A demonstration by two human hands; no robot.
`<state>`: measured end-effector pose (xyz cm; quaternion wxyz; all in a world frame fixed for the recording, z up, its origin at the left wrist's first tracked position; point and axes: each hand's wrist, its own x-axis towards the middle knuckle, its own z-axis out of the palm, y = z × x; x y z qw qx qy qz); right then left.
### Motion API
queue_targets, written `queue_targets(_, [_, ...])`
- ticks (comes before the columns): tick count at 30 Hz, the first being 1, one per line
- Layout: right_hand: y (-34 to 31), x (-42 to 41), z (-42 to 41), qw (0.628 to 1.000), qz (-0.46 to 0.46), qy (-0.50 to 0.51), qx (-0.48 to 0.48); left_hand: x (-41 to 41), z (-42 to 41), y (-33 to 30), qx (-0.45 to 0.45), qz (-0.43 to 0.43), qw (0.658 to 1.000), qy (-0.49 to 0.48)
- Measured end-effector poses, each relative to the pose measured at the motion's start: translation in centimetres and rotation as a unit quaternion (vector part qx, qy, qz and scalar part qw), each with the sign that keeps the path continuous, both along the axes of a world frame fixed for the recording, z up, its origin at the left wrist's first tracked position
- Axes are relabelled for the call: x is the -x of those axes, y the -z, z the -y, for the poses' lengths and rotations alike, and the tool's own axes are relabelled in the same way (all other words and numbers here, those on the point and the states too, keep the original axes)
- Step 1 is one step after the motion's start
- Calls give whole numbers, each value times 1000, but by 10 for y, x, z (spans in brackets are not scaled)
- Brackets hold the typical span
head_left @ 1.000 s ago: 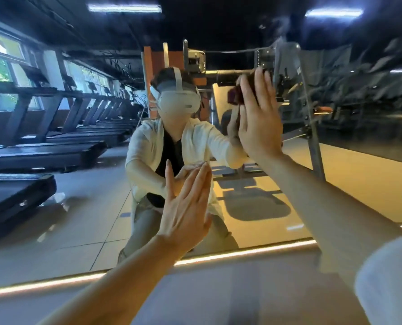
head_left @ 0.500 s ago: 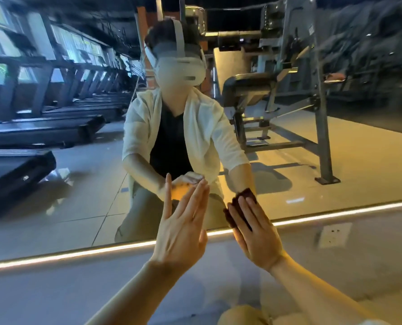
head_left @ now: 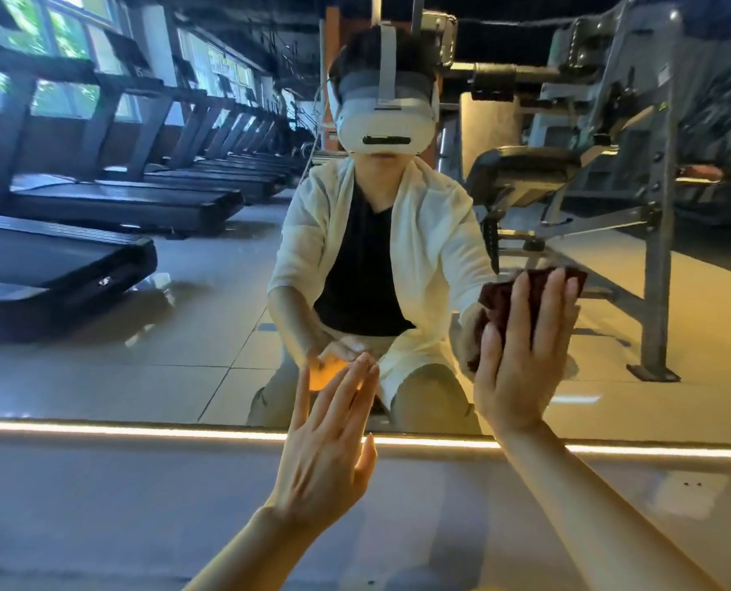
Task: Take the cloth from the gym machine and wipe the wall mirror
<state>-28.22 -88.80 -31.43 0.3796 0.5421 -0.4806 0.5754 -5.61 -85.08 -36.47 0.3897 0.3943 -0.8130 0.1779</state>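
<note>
The wall mirror (head_left: pixel 142 334) fills most of the view and reflects me crouching in front of it. A dark maroon cloth (head_left: pixel 500 300) lies flat against the glass low on the right. My right hand (head_left: pixel 521 356) presses the cloth to the mirror with straight, spread fingers; most of the cloth is hidden behind the palm. My left hand (head_left: pixel 329 441) rests flat against the mirror's lower edge with straight fingers and holds nothing.
A lit strip (head_left: pixel 99 428) runs along the mirror's bottom edge, with plain grey wall (head_left: pixel 142 505) and a socket (head_left: pixel 692 484) below. The glass reflects a row of treadmills (head_left: pixel 99 206) at left and a gym machine (head_left: pixel 611 164) at right.
My right hand swept the cloth down from high on the mirror to its lower edge, then up and to the right. The left hand stayed on the glass.
</note>
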Motion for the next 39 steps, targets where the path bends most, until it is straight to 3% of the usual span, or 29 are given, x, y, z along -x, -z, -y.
queue_targets(7, [47, -72, 13, 995, -103, -3, -5, -64, 11, 51, 3, -112, 991, -70])
queue_targets(13, [64, -155, 20, 963, -266, -27, -34, -100, 16, 56, 32, -156, 981, -107])
queue_targets(18, [55, -204, 22, 893, -447, -27, -53, -135, 15, 28, 56, -167, 973, -149])
queue_targets(22, [-1, -197, 25, 842, -535, -35, -58, -145, 24, -18, 76, -139, 981, -113])
queue_targets(25, [-96, -189, 28, 892, -450, -46, -16, -145, 36, -67, 123, -109, 982, -89])
queue_targets(28, [-191, -167, 27, 965, -259, -22, 27, -137, 40, -117, 176, -94, 976, -88])
queue_targets(30, [-220, -159, 24, 990, -134, 1, 44, -137, 39, -143, 200, -102, 970, -97])
queue_targets(32, [-213, -174, 22, 993, -112, 5, 38, -142, 40, -161, 210, -110, 965, -108])
queue_targets(34, [-193, -198, 23, 970, -243, -3, 6, -152, 44, -178, 213, -108, 963, -124])
queue_targets(37, [-206, -184, 24, 876, -482, -1, -22, -167, 49, -199, 214, -59, 965, -139])
queue_targets(39, [-246, -151, 20, 867, -498, 30, -6, -184, 51, -215, 210, -17, 967, -143])
